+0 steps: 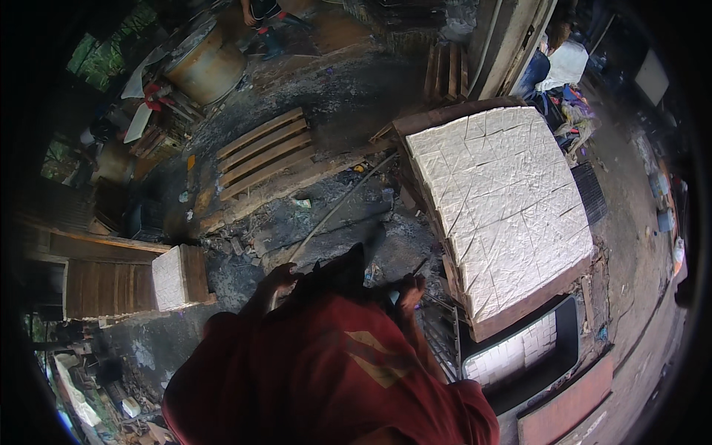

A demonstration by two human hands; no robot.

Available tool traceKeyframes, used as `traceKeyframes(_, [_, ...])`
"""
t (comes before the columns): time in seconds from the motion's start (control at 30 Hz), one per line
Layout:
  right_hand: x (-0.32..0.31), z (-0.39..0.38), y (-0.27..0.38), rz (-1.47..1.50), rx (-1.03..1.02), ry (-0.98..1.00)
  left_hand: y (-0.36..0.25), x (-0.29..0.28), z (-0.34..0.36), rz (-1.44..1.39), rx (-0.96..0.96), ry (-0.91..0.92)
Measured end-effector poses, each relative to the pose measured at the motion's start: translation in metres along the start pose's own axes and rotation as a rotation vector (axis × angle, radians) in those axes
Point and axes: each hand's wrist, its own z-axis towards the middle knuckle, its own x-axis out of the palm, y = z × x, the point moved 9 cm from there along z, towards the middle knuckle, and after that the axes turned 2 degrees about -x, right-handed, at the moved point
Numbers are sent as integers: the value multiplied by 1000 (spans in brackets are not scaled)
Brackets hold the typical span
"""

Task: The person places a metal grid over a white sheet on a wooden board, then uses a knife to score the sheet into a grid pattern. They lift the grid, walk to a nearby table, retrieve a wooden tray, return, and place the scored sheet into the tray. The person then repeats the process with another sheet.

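Note:
My left hand [280, 277] is in front of my red shirt, its fingers curled. A long thin pole [337, 204] runs across the floor toward that hand; whether I grip it I cannot make out. My right hand [410, 291] is closed at my other side, near a thin dark piece [421, 265] too small to name. To its right stands a large block of white, creased squares [504, 200] on a brown base [512, 300]. Below it, a black crate [569, 334] holds white blocks [515, 350]. Between my hands something dark hides the floor.
A slatted wooden pallet [265, 152] lies on the dark, littered floor. At left, a white block [169, 278] stands beside brown boards [111, 288]. A large rusty drum [208, 65], a post [512, 44] and a person's legs [271, 37] are farther off.

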Motion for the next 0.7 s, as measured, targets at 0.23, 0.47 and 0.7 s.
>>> traceKeyframes(0.23, [17,39,201,-130,222,323,-63,-5,42,69,149,88])
traceKeyframes(0.47, [-45,190,309,-757,17,-189,-49,-24,115,154,143,144])
traceKeyframes(0.7, [-7,212,292,-1164,283,-444,-3,-70,217,-208,274,231])
